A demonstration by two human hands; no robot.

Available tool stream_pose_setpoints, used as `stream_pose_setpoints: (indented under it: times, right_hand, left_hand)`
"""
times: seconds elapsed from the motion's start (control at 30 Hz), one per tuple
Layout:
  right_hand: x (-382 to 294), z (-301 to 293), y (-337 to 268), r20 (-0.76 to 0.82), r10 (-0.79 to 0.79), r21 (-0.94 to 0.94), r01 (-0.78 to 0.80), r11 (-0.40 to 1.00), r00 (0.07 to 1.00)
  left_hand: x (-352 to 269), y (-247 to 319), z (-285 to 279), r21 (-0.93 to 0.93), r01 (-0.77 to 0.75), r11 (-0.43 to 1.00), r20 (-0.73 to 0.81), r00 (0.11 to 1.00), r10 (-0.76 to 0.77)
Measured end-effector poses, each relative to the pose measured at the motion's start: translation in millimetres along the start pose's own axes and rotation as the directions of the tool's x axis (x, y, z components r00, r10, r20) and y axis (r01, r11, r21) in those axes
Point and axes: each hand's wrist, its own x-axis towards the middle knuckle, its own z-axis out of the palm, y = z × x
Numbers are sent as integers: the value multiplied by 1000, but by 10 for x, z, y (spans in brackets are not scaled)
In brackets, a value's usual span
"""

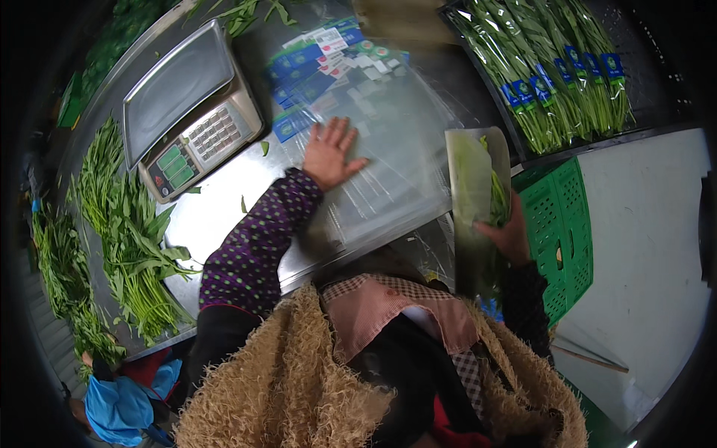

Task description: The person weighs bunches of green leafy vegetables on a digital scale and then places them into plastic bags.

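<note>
My left hand (331,154) lies flat, fingers spread, on a stack of clear plastic bags (400,162). The bags have blue printed ends that bear writing. My right hand (508,232) grips a curved, pale trough (468,190) at the right side of the bags. Leafy green stems (497,187) lie inside the trough, and its lower end is dark and partly hidden near my body. I cannot tell whether the trough is metal or plastic.
A digital scale (193,134) with a steel pan stands left on the metal table (263,207). Loose leafy greens (131,252) lie at the left edge. Bagged greens (560,78) fill a dark tray at upper right, above a green crate (560,241). Another person (120,403) is at lower left.
</note>
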Motion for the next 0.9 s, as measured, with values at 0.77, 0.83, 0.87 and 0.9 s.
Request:
stream_pose_setpoints:
  times: [0.77,0.83,0.87,0.9]
  right_hand:
    - [-107,345,-776,98,104,94,-113,989,990]
    - [-174,379,-661,41,43,153,-49,987,998]
    - [-173,400,-653,20,18,155,-21,988,1000]
    - [-165,451,-708,46,14,101,-19,995,999]
  left_hand:
    - [761,198,214,-376,35,926,-116,990,-84]
    - [713,178,15,-658,148,738,-110,951,-289]
    - [714,174,-90,-632,123,765,-117,961,-252]
    - [672,195,-238,-630,129,766,-100,965,-244]
